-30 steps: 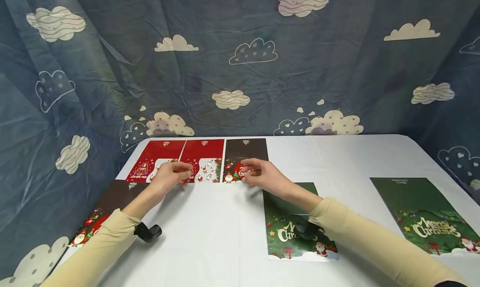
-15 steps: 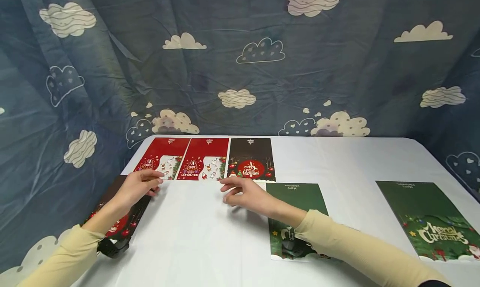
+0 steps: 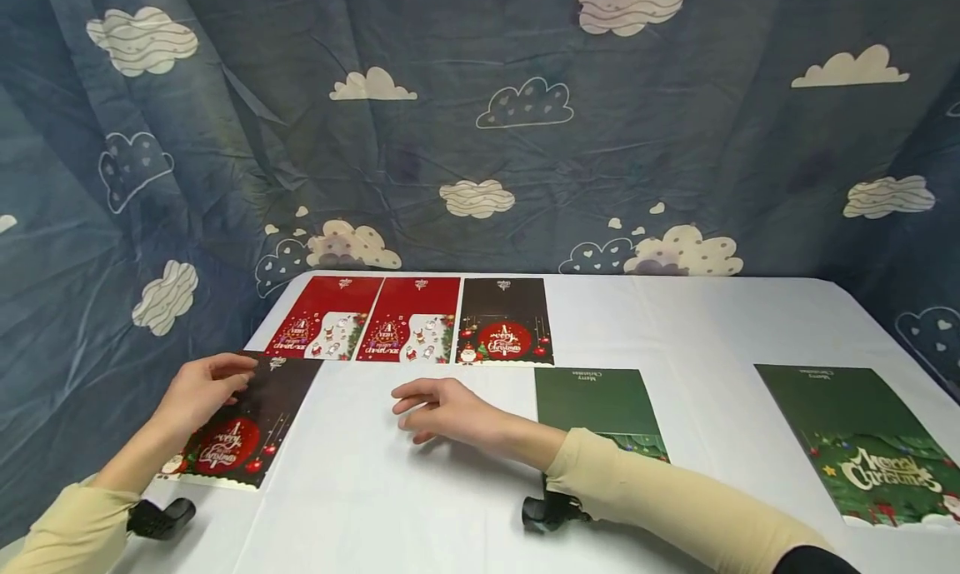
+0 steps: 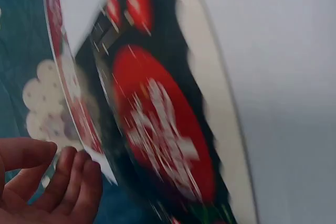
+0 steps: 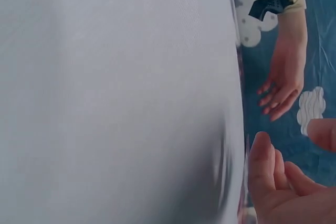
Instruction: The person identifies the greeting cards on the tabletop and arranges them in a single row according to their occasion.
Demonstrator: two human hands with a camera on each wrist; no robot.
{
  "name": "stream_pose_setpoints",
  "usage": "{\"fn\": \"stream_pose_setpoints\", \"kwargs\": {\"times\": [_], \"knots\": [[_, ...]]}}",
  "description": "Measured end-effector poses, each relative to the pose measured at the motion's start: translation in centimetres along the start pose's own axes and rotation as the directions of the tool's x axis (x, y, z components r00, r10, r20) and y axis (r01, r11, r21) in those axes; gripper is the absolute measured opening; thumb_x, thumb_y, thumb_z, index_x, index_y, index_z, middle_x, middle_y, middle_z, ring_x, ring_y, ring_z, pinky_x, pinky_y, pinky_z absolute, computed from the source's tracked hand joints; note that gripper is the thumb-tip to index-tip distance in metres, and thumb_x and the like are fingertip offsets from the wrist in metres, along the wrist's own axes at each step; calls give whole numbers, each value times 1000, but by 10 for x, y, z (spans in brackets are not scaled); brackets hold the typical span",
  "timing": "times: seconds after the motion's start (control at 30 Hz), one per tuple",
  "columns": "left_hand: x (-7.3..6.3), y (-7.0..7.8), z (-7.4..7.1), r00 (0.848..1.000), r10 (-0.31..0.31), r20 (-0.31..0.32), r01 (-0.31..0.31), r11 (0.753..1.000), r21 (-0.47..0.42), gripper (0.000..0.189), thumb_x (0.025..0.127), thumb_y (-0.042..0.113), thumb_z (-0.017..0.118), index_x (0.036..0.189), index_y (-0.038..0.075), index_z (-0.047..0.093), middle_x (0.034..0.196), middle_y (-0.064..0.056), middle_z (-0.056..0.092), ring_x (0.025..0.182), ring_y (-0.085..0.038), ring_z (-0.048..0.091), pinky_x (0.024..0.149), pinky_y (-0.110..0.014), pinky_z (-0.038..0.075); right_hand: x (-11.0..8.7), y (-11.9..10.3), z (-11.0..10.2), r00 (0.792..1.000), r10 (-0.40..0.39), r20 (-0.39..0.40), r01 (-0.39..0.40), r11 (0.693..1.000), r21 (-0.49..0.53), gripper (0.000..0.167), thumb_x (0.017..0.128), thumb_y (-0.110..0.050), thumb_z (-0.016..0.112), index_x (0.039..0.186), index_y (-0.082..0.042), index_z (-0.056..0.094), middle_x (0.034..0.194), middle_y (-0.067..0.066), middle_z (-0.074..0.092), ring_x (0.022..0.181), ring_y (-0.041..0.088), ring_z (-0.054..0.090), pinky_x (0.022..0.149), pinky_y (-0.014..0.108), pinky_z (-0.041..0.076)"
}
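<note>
My left hand (image 3: pixel 198 395) hovers over the upper left part of a dark Christmas card (image 3: pixel 273 395) at the table's left side, fingers loosely bent and nothing in them. In the left wrist view that card's red circle (image 4: pixel 163 129) shows blurred beside the hand (image 4: pixel 52 187). Above the white tabletop, between the left dark card and a green Christmas card (image 3: pixel 600 403), is my right hand (image 3: pixel 450 411), relaxed and holding nothing. Its sleeve hides the lower part of the green card. The right wrist view shows the fingers (image 5: pixel 261 161) apart from the thumb.
Along the back edge lie two red Christmas cards (image 3: pixel 326 320) side by side, with another dark card (image 3: pixel 506 311) to their right. A second green card (image 3: pixel 847 424) lies at the far right. Behind the white table (image 3: pixel 675 324) hangs a blue cloud-patterned cloth (image 3: pixel 420 24).
Both hands have moved left and toward the near side, away from the back row of cards. The left hand now is over the left dark card. The cards stay in place.
</note>
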State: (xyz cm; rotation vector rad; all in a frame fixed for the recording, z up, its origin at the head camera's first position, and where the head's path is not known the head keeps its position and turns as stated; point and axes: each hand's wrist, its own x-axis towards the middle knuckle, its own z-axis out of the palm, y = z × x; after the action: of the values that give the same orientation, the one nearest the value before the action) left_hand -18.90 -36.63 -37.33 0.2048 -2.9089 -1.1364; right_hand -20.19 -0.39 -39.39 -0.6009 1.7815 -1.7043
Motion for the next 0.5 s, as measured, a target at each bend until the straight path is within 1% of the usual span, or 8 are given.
{"fn": "stream_pose_setpoints", "kwargs": {"times": [0.1,0.2,0.3,0.37,0.5], "knots": [[-2,-13,-10,1000,6,-30,-3,996,93,35,98,8,52,126,-11,56,123,-35,56,104,-46,56,80,-52,51,6,1,9,1000,6,2,-6,999,43,47,89,-4,64,134,6,54,122,20,62,97,33,66,81,36,57],[-4,-25,-20,999,-18,-32,21,994,112,35,98,7,47,126,-13,54,126,-38,51,110,-52,50,84,-61,45,12,4,19,1000,-2,2,2,996,95,46,88,-1,63,132,8,54,122,21,62,96,31,66,81,36,57],[-7,-34,-28,998,-61,1,60,992,108,38,98,7,42,128,-15,51,129,-40,46,112,-54,46,86,-63,43,17,7,28,1000,7,6,-8,989,147,45,88,1,63,131,9,54,121,20,62,89,27,67,81,36,57],[-8,-38,-31,997,-77,29,73,991,115,40,97,8,41,128,-16,49,130,-41,43,113,-55,44,86,-64,42,19,8,35,1000,22,15,-24,984,177,44,88,1,63,131,9,55,121,18,62,85,23,66,81,37,57],[-8,-44,-35,996,-60,63,48,984,172,41,97,7,41,129,-18,46,129,-43,43,111,-55,46,85,-63,44,25,7,46,999,30,40,-39,970,240,41,90,3,62,130,9,56,122,16,61,85,20,64,84,39,56]]}}
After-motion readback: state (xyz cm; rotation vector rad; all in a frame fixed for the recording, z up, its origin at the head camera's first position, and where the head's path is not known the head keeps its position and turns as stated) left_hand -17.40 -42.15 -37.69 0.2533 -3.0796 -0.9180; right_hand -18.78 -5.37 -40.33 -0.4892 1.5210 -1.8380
